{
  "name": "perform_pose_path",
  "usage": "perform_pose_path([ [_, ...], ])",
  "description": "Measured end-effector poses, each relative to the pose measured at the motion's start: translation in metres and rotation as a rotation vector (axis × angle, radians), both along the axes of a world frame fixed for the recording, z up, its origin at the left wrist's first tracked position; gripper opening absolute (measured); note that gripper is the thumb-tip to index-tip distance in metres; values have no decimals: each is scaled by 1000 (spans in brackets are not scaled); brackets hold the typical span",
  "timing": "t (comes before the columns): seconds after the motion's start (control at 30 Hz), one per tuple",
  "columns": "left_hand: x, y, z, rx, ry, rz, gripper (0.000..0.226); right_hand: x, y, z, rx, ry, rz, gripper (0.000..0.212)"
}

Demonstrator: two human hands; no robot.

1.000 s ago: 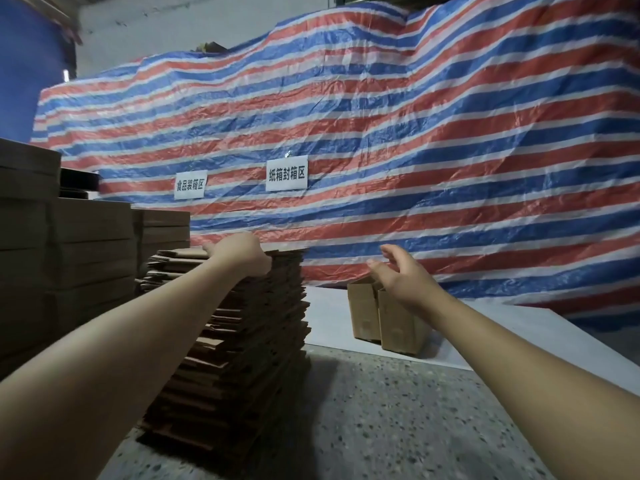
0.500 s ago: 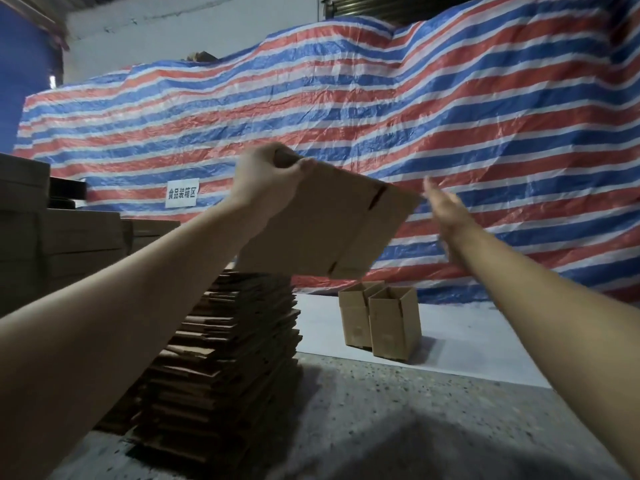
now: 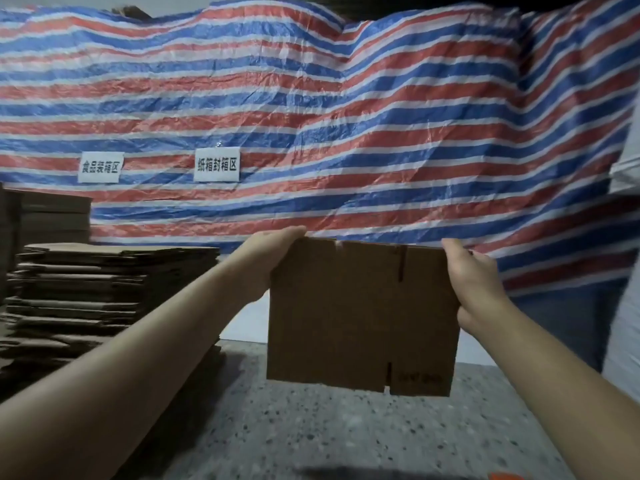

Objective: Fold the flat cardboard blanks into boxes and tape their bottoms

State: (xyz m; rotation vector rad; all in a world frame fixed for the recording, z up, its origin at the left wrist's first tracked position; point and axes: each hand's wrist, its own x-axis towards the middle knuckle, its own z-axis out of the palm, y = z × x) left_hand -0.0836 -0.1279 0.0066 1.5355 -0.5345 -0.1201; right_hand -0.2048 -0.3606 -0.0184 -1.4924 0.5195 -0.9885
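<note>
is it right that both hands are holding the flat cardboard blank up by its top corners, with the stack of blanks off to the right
Not quite. The head view shows the stack of blanks off to the left, not the right. The rest holds: the left hand and right hand hold the flat cardboard blank up by its top corners.

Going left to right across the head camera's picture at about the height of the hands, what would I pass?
Stack of flat cardboard blanks → left hand → held cardboard blank → right hand. Behind them all hangs the striped tarpaulin.
</note>
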Motion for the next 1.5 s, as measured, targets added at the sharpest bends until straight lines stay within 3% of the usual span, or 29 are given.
perform_pose_path([
  [0.33,-27,-23,-76,126,106,-15,21,-44,-8,-74,89,65,-48,46],
  [0.67,-35,-5,-106,182,117,32,24,-50,14,-107,87,157,-25,43],
  [0.87,-32,7,-107,214,87,-15,25,-50,20,-112,87,106,-69,43],
  [0.97,-29,11,-103,227,68,-89,21,-49,26,-119,83,100,-107,54],
  [1.13,-30,11,-95,284,222,-187,32,-45,38,-123,63,93,-164,76],
  [1.3,-34,3,-93,306,216,-96,25,-46,34,-118,68,133,-84,60],
  [1.5,-51,-4,-93,194,241,-34,18,-54,24,-106,-24,178,139,37],
])
